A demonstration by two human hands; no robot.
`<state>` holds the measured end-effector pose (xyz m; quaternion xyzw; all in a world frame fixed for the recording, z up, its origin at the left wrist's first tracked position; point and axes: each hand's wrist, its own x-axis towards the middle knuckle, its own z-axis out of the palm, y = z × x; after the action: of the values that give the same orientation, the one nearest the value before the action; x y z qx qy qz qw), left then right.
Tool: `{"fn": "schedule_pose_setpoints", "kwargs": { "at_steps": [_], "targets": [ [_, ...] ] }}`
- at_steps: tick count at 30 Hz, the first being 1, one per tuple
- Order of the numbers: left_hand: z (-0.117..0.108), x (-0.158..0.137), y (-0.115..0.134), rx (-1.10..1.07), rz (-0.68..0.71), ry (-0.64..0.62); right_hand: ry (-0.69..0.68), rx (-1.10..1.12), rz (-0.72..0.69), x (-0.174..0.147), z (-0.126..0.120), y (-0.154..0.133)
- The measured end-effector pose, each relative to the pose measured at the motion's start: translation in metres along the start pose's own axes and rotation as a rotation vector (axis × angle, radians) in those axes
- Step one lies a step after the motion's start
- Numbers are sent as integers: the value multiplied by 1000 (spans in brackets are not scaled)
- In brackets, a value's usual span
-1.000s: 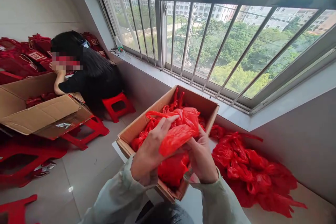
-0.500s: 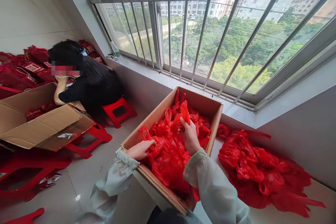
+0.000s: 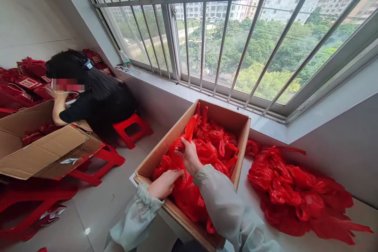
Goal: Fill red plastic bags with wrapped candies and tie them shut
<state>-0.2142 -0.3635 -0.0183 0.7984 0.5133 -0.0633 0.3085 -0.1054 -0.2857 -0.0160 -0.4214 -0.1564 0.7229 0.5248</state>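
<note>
A cardboard box (image 3: 165, 141) full of knotted red plastic bags (image 3: 220, 136) stands in front of me under the window. My right hand (image 3: 190, 155) is over the middle of the box, its fingers closed on the gathered top of a red plastic bag whose end sticks up above them. Lower and to the left, at the near side of the box, my left hand (image 3: 167, 183) pinches red plastic, its fingertips partly sunk in the film. Where one bag ends and another starts is hard to make out.
More red plastic bags (image 3: 289, 189) lie heaped right of the box. At left a person (image 3: 100, 94) in black sits by an open carton (image 3: 44, 149), near red stools (image 3: 132, 128). Dark red printed bags (image 3: 29, 78) are piled behind. A barred window (image 3: 224, 47) and sill (image 3: 189, 96) run along the back.
My right hand has moved left with the bag top it grips. My left hand has shifted right and slightly down, so the hands are closer together. The view has turned slightly.
</note>
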Motion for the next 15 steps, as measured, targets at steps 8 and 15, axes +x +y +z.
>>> {"fn": "schedule_pose_setpoints", "kwargs": {
  "at_steps": [8, 15],
  "targets": [
    [-36, -23, -5, 101, -195, 29, 40, -85, 86, 36, 5, 12],
    [-74, 19, -8, 238, -156, 308, -109, -373, 66, 31, 6, -5]
  ]
}}
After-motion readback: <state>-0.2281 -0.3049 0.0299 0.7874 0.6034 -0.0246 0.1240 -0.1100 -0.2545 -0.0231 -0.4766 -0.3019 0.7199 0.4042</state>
